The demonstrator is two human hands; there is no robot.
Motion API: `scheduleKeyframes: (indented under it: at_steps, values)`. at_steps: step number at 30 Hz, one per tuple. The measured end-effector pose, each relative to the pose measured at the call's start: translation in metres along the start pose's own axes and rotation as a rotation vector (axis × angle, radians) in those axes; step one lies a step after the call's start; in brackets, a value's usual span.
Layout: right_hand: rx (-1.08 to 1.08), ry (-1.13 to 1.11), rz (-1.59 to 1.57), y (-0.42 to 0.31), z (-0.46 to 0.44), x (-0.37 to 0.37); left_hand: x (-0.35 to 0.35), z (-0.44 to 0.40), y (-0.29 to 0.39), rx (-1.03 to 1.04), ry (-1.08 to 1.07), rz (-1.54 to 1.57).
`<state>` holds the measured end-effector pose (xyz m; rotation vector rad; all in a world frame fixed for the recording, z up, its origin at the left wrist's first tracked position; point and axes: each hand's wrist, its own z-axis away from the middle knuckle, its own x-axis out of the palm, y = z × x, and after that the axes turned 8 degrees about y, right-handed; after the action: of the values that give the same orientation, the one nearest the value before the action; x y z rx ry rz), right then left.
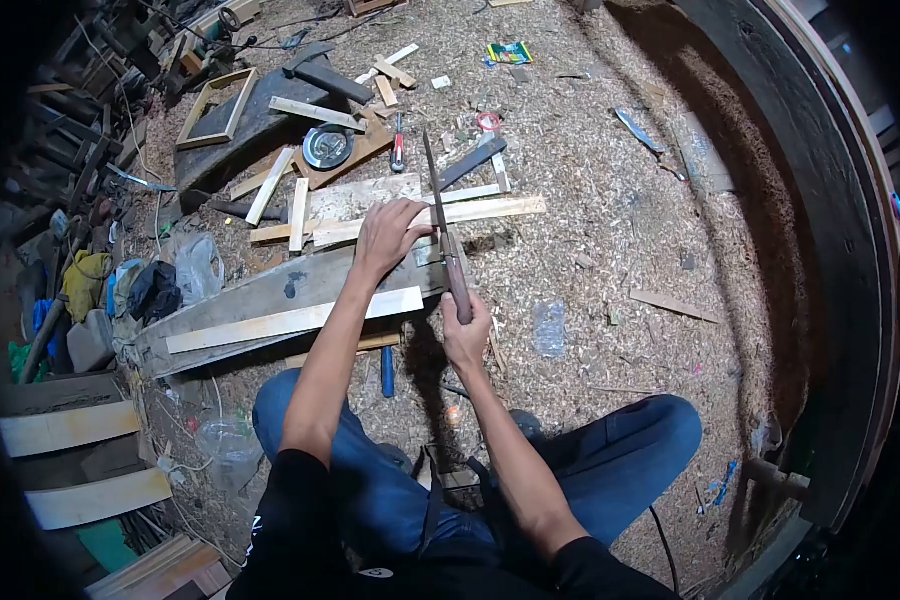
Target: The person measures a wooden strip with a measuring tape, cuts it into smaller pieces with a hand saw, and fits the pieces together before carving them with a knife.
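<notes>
My right hand [467,335] is closed around the wooden handle of a handsaw [455,275]. Its long, dark, narrow blade points away from me and crosses a pale wooden strip [500,208]. Just left of the blade, my left hand [390,235] grips that strip, fingers bent over it. Beneath the strip lies a wide grey plank [260,312], with the strip's right end sticking out past it. Nearer to me, another pale strip [300,320] rests on the plank. How deep the blade sits in the wood cannot be made out.
Shavings cover the ground. Beyond my left hand lie a round metal disc [327,147], a red screwdriver [398,150], a wooden frame [218,106] and wood offcuts. A blue-handled tool [387,372] lies by my knee. A large dark curved structure [840,250] borders the right side.
</notes>
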<state>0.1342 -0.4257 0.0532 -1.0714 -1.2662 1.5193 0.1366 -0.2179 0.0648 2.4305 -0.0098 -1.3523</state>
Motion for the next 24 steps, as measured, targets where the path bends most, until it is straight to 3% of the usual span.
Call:
scheduleKeyframes:
  at_steps: [4,8,10,14,18,24]
  values:
    - [0.051,-0.013,0.064,-0.006,0.004,0.002,0.005,0.0,-0.001,0.002,0.007,0.079]
    - [0.057,-0.069,0.0,-0.015,-0.003,0.001,0.008,-0.001,0.004,0.004,0.004,-0.078]
    - [0.091,-0.092,0.005,-0.021,-0.005,0.001,0.009,-0.002,0.009,-0.118,-0.107,-0.114]
    - [0.081,-0.079,0.094,-0.036,-0.004,0.002,0.01,0.002,-0.002,0.023,-0.038,-0.077]
    - [0.108,-0.056,0.078,-0.029,-0.002,0.006,0.015,0.004,-0.002,-0.041,-0.073,-0.106]
    - [0.031,-0.038,0.174,-0.051,0.062,-0.047,0.013,0.007,-0.004,-0.102,-0.144,-0.05]
